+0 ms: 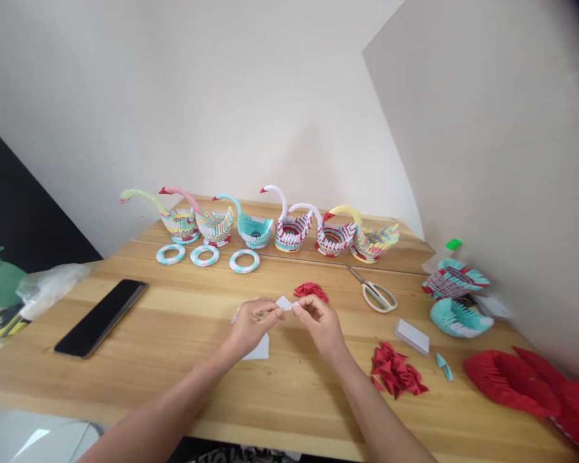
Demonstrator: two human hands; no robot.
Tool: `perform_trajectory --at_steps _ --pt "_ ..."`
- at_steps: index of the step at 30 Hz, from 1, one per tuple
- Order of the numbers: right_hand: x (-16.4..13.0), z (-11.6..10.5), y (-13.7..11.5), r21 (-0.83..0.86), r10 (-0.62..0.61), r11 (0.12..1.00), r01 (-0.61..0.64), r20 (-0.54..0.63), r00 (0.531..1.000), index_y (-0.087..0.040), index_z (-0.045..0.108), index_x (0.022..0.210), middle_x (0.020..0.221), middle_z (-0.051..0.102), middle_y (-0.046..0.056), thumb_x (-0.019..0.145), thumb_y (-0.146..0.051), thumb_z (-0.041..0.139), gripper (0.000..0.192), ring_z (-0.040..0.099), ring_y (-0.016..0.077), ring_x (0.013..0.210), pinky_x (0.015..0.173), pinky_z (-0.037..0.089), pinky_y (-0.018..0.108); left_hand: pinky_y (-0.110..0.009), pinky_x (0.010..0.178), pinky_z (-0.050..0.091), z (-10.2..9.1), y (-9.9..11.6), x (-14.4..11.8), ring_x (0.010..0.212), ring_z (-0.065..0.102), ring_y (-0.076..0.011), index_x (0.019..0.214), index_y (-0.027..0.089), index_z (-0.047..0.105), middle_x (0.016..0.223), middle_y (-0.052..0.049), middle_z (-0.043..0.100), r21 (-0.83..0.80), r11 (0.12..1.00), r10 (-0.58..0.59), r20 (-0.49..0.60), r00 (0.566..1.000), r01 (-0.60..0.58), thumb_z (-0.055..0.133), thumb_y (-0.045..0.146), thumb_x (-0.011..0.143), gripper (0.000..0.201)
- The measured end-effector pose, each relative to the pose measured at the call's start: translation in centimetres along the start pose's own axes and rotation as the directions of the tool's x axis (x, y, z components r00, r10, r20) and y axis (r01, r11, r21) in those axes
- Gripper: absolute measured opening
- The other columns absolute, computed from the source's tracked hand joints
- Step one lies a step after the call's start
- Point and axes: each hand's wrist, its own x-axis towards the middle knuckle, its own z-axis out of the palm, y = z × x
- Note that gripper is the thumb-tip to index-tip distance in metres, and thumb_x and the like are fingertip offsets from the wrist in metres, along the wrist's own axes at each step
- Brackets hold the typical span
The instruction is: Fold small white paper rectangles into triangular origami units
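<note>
Between my two hands is a small piece of white paper (284,302), pinched at both sides and held above the table. My left hand (257,323) is closed on its left side, thumb against the fingers. My right hand (321,321) grips the right corner between thumb and fingertips. Below my left hand lies a white paper sheet (259,349), partly covered by that hand. Just behind my right hand sits a small pile of folded red paper pieces (311,291). A larger pile of red paper pieces (396,371) lies to the right of my right forearm.
Several folded-paper swans (254,229) stand along the back, with paper rings (244,261) before them. Scissors (379,297) and a white paper stack (412,336) lie right. Teal paper baskets (458,318) and a red paper model (516,382) sit far right; a phone (101,318) lies left.
</note>
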Motion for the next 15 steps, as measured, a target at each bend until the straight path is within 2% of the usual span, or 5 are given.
perform_trajectory --at_steps 4,9,15 --pt "0.02 -0.01 0.28 0.023 0.019 1.000 -0.019 0.010 1.000 -0.018 0.057 0.072 0.062 0.052 -0.004 0.080 -0.038 0.061 0.022 0.046 0.0106 0.056 0.056 0.038 0.022 -0.023 0.062 0.036 -0.07 -0.18 0.05 0.064 0.052 -0.0148 0.066 0.017 0.068 0.066 -0.002 0.062 0.017 1.000 0.020 0.020 1.000 -0.021 0.055 0.033 0.080 0.026" --pt "0.15 -0.15 0.53 0.047 0.031 0.998 -0.033 0.036 0.999 -0.017 0.057 0.072 0.066 0.054 -0.002 0.080 -0.037 0.062 0.022 0.048 0.0114 0.060 0.058 0.039 0.022 -0.023 0.062 0.036 -0.10 -0.26 0.09 0.065 0.054 -0.0152 0.066 0.018 0.068 0.068 -0.001 0.065 0.015 0.999 0.029 0.035 0.999 -0.030 0.054 0.032 0.081 0.025" --pt "0.16 -0.08 0.58 0.120 0.047 0.991 -0.055 0.069 0.997 -0.018 0.061 0.090 0.072 0.059 0.000 0.079 -0.037 0.062 0.022 0.055 0.0140 0.067 0.062 0.045 0.025 -0.024 0.066 0.039 0.09 -0.49 0.15 0.069 0.057 -0.0165 0.066 0.018 0.068 0.070 -0.002 0.068 -0.002 1.000 0.009 0.054 0.999 -0.008 0.055 0.030 0.080 0.023"
